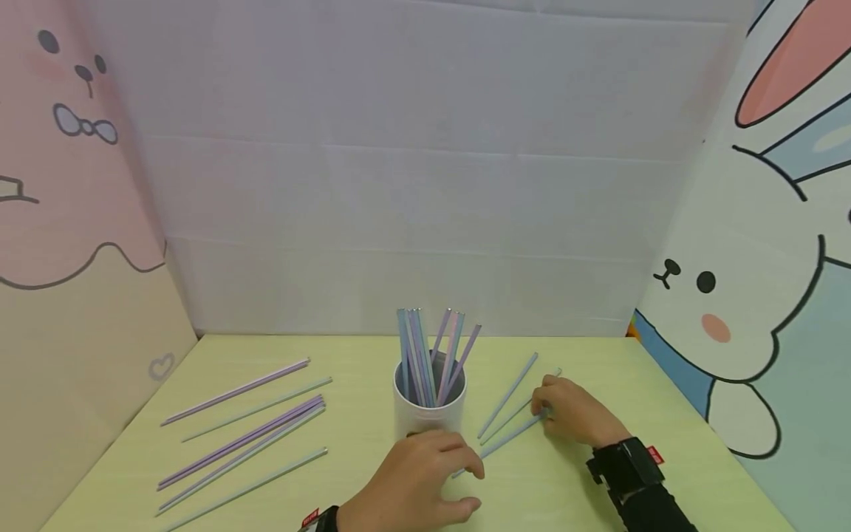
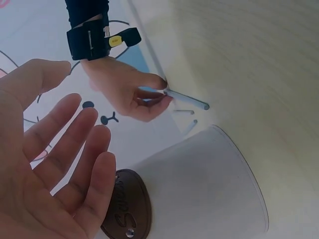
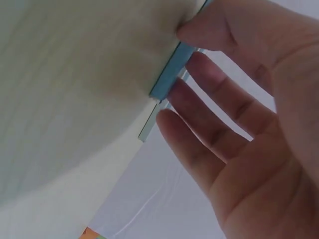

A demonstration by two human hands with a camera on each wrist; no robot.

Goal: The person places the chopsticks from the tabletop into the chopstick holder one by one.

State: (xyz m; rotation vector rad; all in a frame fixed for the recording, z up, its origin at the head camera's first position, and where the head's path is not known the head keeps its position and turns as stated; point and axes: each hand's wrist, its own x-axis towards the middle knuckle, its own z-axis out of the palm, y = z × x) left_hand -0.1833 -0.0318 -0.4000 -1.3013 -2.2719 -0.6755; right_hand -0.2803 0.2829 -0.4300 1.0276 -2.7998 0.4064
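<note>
My right hand (image 1: 577, 411) pinches one end of a light blue straw (image 1: 508, 440) between thumb and fingers, low over the table. In the right wrist view the blue straw (image 3: 171, 74) shows its end sticking out past the thumb. Two more straws lie beside it, a bluish one (image 1: 508, 395) and a pale green one (image 1: 512, 420). My left hand (image 1: 419, 484) hovers in front of the white cup (image 1: 428, 423), its fingers loosely bent and holding nothing. Several blue, purple and pink straws (image 1: 419, 355) stand in the cup. A brown oval label (image 2: 127, 206) marks its side.
On the left of the pale yellow table (image 1: 359, 421) lie several loose straws, purple ones (image 1: 242, 440) and pale green ones (image 1: 255, 408), set slantwise. A white sheet (image 1: 412, 222) rises behind the table. Cartoon-printed panels (image 1: 731, 332) stand at both sides.
</note>
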